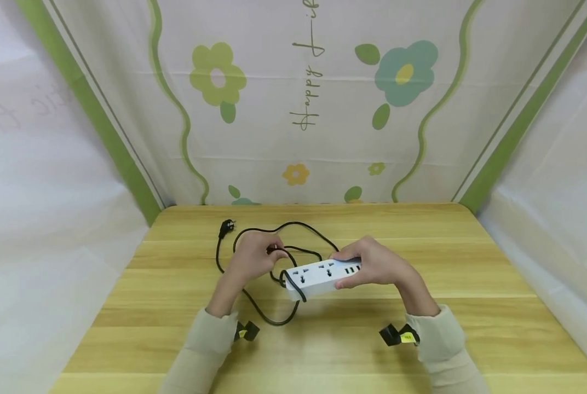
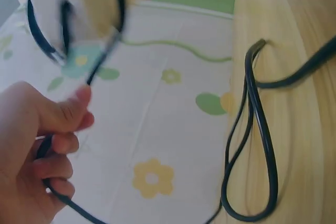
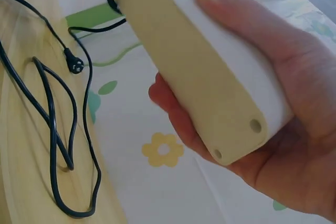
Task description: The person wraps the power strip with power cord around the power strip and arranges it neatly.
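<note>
A white power strip with sockets and USB ports is tilted above the table, and my right hand grips its right end. In the right wrist view the thumb and fingers wrap round the strip, whose end has two small holes. My left hand pinches the black power cord close to the strip's left end. One turn of that cord goes round this end of the strip. Loose loops of cord trail over the table to the black plug at the back left.
The wooden table ends at a hanging cloth printed with flowers. White sheets hang on both sides. Each wrist carries a small black camera mount, such as the one at the right wrist.
</note>
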`<state>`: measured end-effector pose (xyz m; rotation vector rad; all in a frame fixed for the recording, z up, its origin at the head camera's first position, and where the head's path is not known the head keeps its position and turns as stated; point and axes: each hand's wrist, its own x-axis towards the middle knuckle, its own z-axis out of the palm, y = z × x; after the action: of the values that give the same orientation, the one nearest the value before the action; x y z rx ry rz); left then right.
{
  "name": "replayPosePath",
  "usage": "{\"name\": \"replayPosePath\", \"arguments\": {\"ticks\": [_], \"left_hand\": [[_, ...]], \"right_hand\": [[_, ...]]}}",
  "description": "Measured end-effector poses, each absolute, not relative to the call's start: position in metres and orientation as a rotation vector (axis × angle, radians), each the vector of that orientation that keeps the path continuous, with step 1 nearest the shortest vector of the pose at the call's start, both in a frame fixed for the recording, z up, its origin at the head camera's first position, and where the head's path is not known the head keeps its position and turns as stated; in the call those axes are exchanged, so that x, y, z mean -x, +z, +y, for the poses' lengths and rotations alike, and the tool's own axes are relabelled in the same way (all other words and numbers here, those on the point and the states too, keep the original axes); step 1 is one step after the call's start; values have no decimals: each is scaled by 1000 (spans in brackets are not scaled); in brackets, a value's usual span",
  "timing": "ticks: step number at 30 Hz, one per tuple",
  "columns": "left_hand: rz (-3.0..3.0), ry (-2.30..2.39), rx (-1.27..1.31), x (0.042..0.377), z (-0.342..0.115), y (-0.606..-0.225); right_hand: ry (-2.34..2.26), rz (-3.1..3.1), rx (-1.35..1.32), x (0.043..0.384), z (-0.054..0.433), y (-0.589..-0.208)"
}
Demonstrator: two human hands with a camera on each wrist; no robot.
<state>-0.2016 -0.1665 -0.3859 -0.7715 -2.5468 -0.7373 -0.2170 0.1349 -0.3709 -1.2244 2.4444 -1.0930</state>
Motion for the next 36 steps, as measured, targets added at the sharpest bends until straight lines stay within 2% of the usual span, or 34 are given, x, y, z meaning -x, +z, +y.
{"name": "replayPosePath", "arguments": {"ticks": [4,18,27,36], "left_hand": [[-2528,-603,725,194,-157,-379],[-2429,-725,733,170,-127,-365],[-2343,-1143,693,162,-111,-373],[-2275,-1679,717,177,-113,-392]], "right_hand": [[-971,2590,1115,218,131,-374],[-901,2956,846,222,129,-374],[-1114,3106,673,230,136,-379],[-1460,3002,557,237,139,-370]]}}
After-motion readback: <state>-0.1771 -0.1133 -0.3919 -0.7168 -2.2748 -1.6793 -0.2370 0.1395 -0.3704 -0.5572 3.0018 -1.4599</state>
